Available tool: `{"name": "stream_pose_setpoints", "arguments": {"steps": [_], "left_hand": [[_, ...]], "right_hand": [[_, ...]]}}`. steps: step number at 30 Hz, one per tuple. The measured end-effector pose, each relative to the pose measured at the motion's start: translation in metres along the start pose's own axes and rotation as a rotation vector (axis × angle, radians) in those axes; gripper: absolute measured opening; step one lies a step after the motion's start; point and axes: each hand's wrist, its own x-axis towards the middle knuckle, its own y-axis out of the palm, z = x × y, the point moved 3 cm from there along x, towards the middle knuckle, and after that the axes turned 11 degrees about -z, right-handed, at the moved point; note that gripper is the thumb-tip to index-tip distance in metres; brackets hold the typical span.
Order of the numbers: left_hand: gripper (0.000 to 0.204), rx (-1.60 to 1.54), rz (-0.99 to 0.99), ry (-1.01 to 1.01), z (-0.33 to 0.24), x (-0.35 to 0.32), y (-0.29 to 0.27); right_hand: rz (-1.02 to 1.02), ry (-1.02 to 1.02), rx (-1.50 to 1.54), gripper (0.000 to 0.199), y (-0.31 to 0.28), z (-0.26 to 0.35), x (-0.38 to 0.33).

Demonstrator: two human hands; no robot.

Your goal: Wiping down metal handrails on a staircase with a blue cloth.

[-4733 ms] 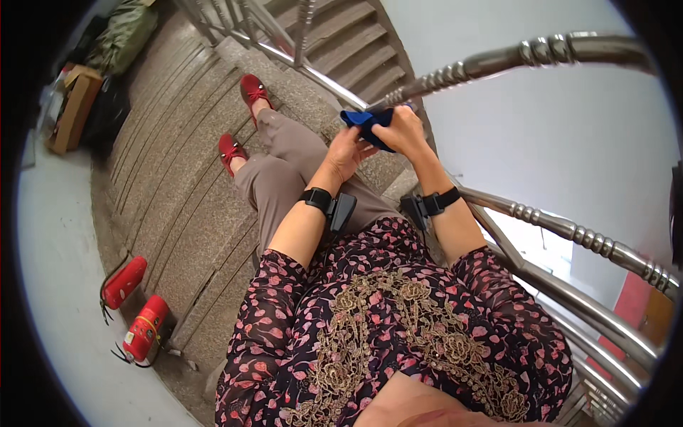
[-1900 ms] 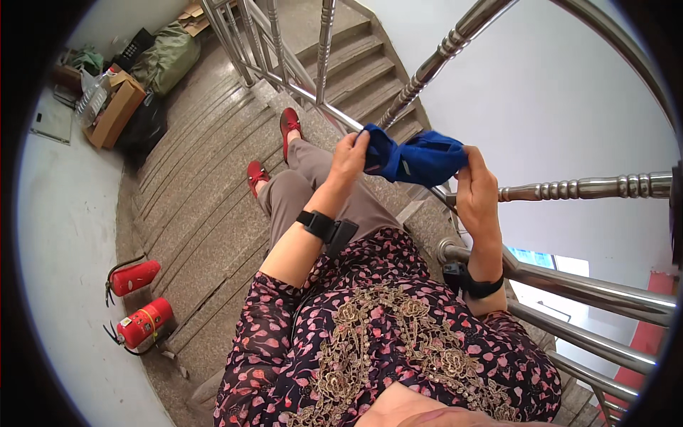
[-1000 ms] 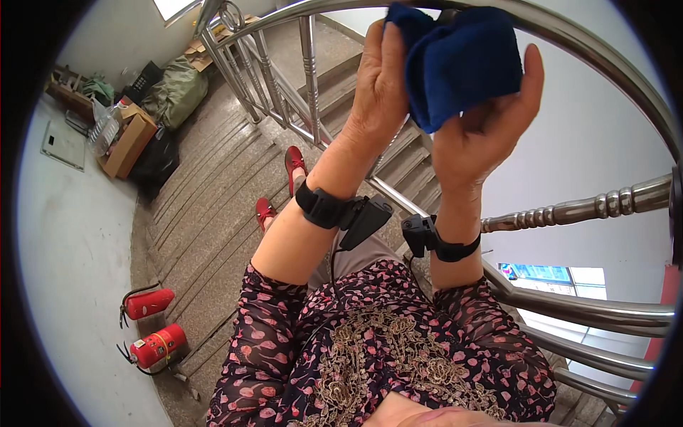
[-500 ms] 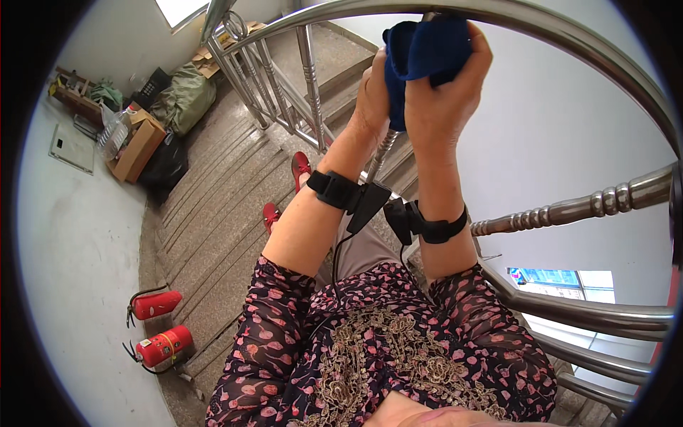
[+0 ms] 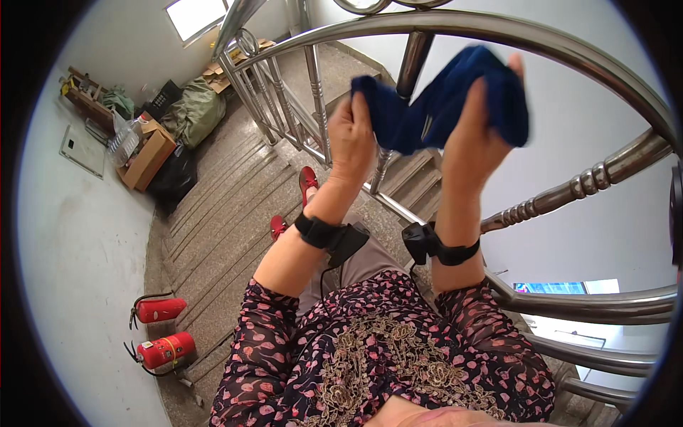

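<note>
A dark blue cloth point(image 5: 420, 117) is stretched between my two hands, in front of a metal baluster of the stair railing point(image 5: 416, 60). My left hand point(image 5: 350, 135) pinches its left end between thumb and fingers. Bunched around the other end is my right hand point(image 5: 484, 128), its fingers mostly behind the folds. The cloth sags in the middle and is a little blurred. Both hands are below the curved top handrail point(image 5: 484, 27), and the cloth looks apart from that rail. Black straps with small boxes sit on both forearms.
Stone steps point(image 5: 220, 213) run down the left side. Two red fire extinguishers point(image 5: 167, 349) lie by the left wall. A cardboard box point(image 5: 148, 158), a black bag point(image 5: 174, 174) and a green sack point(image 5: 196, 110) are piled farther off. Thick metal rails point(image 5: 590, 304) cross at right.
My hands have moved apart and down from the handrail. The cloth, bunched against the railing before, is now spread out between them.
</note>
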Motion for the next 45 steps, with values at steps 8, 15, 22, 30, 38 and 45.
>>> {"name": "stream_pose_setpoints", "arguments": {"steps": [8, 15, 22, 30, 38, 45], "left_hand": [[0.018, -0.541, 0.183, 0.635, -0.138, 0.027, 0.048], [0.038, 0.079, 0.093, 0.946, -0.152, 0.011, 0.067], [0.042, 0.148, 0.058, 0.903, -0.124, 0.024, 0.065], [0.042, 0.139, 0.174, 0.816, -0.094, 0.029, 0.042], [0.037, 0.461, 0.075, 0.402, 0.053, -0.005, -0.004], [0.029, 0.481, 0.208, -0.219, 0.176, -0.044, -0.058]], "right_hand": [[-0.231, 0.227, 0.299, 0.056, 0.035, 0.012, 0.037], [-0.149, 0.197, 0.370, 0.039, 0.055, -0.011, 0.024], [0.108, 0.195, 0.173, 0.033, 0.053, -0.036, 0.011], [0.295, 0.088, 0.048, 0.027, 0.039, -0.050, -0.022], [0.245, 0.239, -0.287, 0.035, -0.012, -0.082, -0.139], [0.445, 0.474, -0.283, 0.048, -0.059, -0.118, -0.220]]}}
